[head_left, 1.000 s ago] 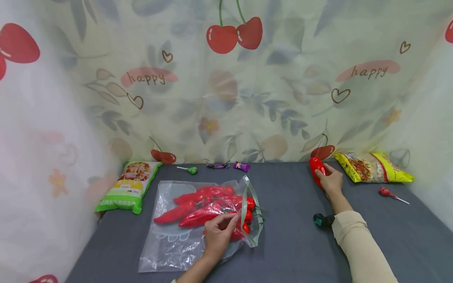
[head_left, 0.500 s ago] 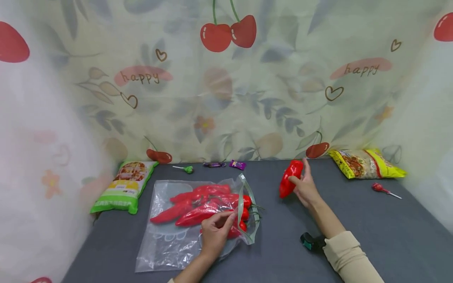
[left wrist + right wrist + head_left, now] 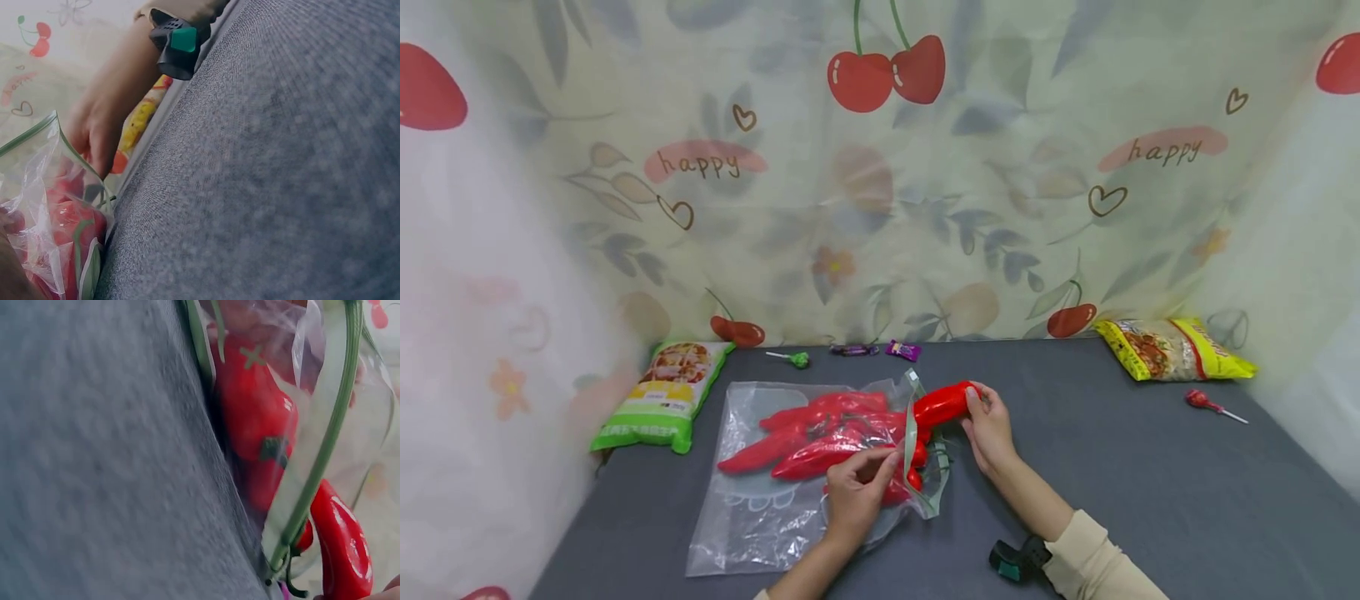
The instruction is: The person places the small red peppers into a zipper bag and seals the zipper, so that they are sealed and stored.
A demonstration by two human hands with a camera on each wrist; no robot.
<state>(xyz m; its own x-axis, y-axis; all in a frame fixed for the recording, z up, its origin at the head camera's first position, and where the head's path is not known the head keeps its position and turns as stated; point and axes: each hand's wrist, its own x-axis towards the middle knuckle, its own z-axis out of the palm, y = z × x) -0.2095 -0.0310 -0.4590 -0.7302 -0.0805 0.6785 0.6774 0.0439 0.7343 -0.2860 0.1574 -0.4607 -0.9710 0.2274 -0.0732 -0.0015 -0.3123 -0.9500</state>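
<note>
A clear zip bag with a green seal lies on the grey table, its mouth held open to the right. Several red peppers lie inside, their stems toward the mouth. My left hand pinches the bag's near edge by the mouth. Between the thumb and fingers of my right hand is another red pepper, its far end in the bag's opening. In the right wrist view this pepper is beside the green seal strip. The left wrist view shows the right hand behind the bag's film.
A green-and-white food packet stands at the back left, a yellow packet at the back right. Near them lie a green lollipop, two purple-wrapped candies and a red lollipop. A patterned curtain closes off the back.
My right hand has carried the red pepper leftward from the back right of the table to the bag's mouth. The left hand has kept its hold on the bag.
</note>
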